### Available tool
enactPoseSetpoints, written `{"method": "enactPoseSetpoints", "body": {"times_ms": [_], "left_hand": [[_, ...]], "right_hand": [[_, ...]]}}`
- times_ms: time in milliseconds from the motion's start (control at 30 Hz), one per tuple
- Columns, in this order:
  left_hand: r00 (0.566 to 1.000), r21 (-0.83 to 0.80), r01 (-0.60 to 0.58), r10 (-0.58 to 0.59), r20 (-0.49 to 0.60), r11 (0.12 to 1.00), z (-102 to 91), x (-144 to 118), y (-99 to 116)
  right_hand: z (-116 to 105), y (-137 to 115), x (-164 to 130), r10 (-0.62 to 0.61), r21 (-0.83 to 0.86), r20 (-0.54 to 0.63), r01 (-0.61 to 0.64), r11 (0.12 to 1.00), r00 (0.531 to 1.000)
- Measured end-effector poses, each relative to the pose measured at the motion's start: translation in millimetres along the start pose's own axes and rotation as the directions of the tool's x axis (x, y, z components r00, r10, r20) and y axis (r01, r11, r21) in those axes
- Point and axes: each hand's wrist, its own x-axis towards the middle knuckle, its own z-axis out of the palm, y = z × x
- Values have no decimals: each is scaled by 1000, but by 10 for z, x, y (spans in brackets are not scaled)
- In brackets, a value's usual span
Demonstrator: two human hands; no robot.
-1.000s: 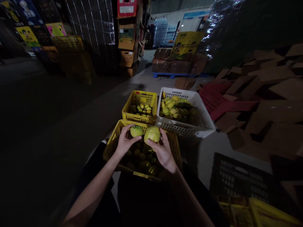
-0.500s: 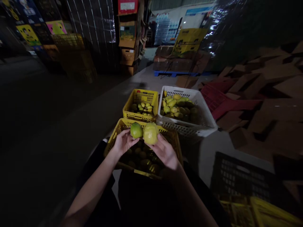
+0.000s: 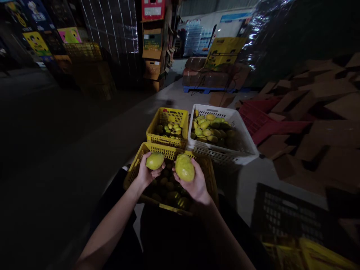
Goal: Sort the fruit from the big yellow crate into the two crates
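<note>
Left hand (image 3: 144,173) cups a green-yellow fruit (image 3: 154,161); right hand (image 3: 195,183) cradles a larger yellow fruit (image 3: 185,167), each grip loosely curled, above the near yellow crate (image 3: 135,165). Risk: open-palm support lets fruit roll off, bruising on the crate

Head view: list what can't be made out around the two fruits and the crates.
- Undersides of the fruit in the left hand and the fruit in the right hand: covered by palms and fingers.
- Near yellow crate: its fruit lies in shadow, number unclear; the near rim is hidden by the forearms.
- Far yellow crate and white crate: fruit too small to judge condition.
- Dark crate: contents lost in darkness.
</note>
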Motion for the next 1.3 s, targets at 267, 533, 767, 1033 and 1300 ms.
{"method": "enactPoseSetpoints", "body": {"times_ms": [267, 533, 767, 1033, 1300], "left_hand": [[997, -40, 58, -60, -46, 998, 13, 11, -38], [984, -65, -54, 42, -170, 996, 15, 32, -85], [982, -32, 41, -46, -184, 999, 10, 71, -29], [985, 204, 144, -119, -127, 968, -128, 104, -233], [976, 526, 219, -177, -129, 822, -464, -101, -570]], "right_hand": [[-31, 46, 42, 62, -17, -10, -63, 998, 998], [-16, -1, -6, 84, 27, -58, -83, 996, 995], [-37, 12, 39, 115, 34, 22, -116, 993, 993], [-92, -71, -16, -81, 200, -95, 99, 975, 992], [-578, -448, -175, -92, 291, -150, 133, 947, 984]]}}
